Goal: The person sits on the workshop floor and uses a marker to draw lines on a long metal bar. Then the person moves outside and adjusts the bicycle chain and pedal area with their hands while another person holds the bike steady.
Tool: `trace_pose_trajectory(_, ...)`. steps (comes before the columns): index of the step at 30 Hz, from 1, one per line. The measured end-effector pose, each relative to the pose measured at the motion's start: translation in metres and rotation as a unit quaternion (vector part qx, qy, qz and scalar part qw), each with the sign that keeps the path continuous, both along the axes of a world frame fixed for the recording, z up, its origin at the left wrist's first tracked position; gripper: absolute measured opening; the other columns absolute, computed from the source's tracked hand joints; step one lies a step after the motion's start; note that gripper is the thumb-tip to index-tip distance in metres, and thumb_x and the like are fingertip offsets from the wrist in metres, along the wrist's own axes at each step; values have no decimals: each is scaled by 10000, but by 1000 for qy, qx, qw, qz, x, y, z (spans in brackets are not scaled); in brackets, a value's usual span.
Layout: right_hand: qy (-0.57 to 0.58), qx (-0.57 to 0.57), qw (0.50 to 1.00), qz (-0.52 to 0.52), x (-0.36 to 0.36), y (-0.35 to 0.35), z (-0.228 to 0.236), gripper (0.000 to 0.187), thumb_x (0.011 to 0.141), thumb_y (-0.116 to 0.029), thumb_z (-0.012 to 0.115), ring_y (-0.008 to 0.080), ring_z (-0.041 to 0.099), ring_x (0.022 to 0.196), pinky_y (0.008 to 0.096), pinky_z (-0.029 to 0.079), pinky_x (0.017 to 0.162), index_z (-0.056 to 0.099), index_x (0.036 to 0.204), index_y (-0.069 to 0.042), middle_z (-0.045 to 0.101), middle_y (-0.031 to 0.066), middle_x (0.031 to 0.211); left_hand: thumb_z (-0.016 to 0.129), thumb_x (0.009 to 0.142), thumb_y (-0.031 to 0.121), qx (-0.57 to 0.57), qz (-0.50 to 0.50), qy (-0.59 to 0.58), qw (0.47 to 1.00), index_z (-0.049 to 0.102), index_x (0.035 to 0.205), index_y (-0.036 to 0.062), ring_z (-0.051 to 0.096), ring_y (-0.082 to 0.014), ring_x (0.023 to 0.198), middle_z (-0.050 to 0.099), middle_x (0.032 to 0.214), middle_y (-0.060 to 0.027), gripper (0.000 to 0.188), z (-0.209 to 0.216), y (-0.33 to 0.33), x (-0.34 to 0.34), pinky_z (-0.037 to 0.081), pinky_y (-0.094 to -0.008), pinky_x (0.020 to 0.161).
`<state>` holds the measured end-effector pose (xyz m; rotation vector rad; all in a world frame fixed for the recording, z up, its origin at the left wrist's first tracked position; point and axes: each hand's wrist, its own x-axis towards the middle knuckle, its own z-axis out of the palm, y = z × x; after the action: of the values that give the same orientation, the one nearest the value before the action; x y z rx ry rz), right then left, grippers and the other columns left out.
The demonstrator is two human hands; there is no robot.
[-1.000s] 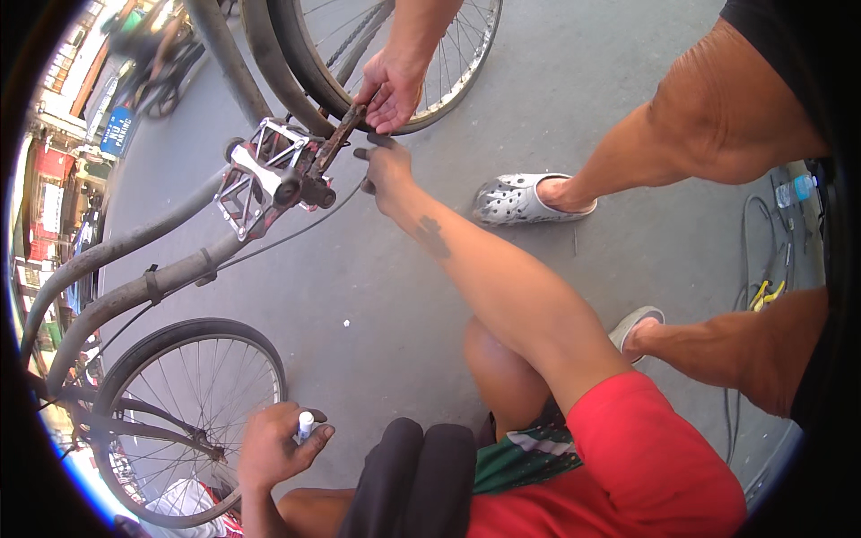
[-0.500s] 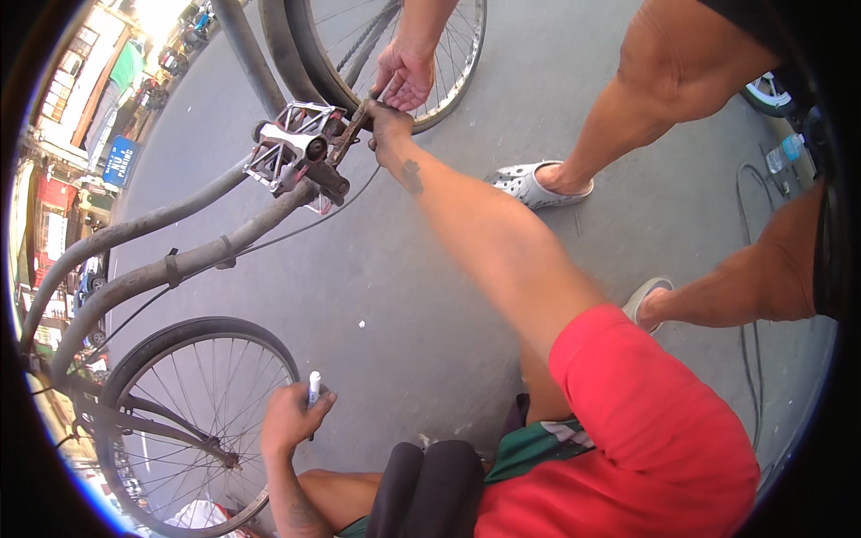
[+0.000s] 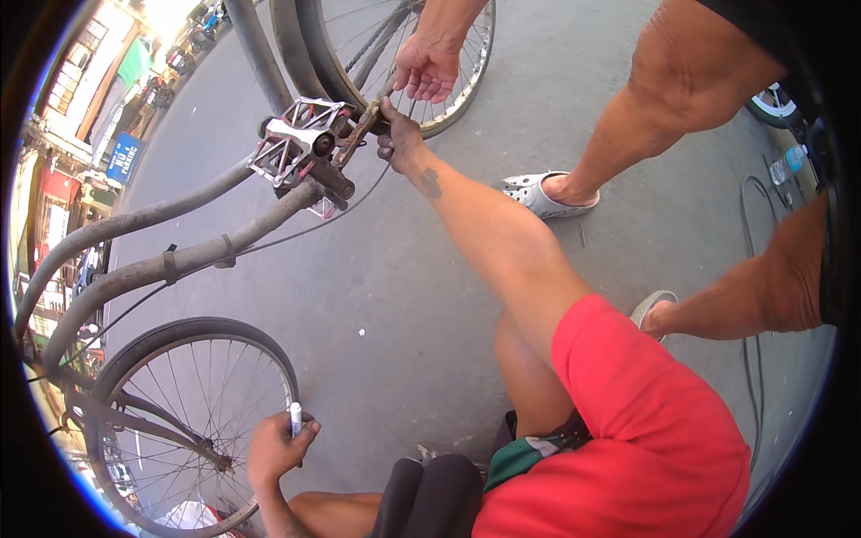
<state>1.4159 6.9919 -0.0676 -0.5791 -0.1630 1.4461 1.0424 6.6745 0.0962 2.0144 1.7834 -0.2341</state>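
In the lower left, my left hand [image 3: 276, 448] is closed around a slim white-capped pen or tube [image 3: 296, 418], whose cap points up. My right arm reaches far forward, and its soot-darkened hand [image 3: 401, 136] is beside the bicycle's rear frame end. Its fingers curl where a thin grey cable [image 3: 345, 208] runs into them. Next to it are a rusty metal bracket [image 3: 360, 133] and a silver-and-black pedal [image 3: 300, 143]. Another person's hand [image 3: 430, 67] hangs just above mine, fingers bent near the upper stretch of the cable.
Thick grey frame tubes [image 3: 188, 260] curve down the left side. The front wheel [image 3: 193, 327] stands near my left hand, and the rear wheel [image 3: 471, 99] is at the top. A person in grey clogs [image 3: 552, 197] stands on the right. Behind them lie a hose [image 3: 752, 377] and a bottle [image 3: 787, 166].
My right hand has shifted slightly right and down, off the bracket's end. The other person's hand has moved right. My left hand, with the pen or tube, has drifted left and down.
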Motion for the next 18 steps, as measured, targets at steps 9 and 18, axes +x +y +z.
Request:
trace_pose_trajectory(9,-80,-11,994,67,10,-8,8,342,958,-512,593,65,260,443,243,214,404,555,894,-177,474,-46,704,751,784,151,74,71,6,995,711,923,-3,615,-280,612,638,702,-165,211,26,-25,2,470,-369,604)
trace_pose_trajectory(18,5,67,987,146,9,-10,1,264,995,-424,567,57,276,479,214,241,437,556,963,-163,582,-35,821,730,797,164,85,66,42,993,722,952,-12,633,-187,555,631,605,-111,235,43,-39,14,485,-334,571)
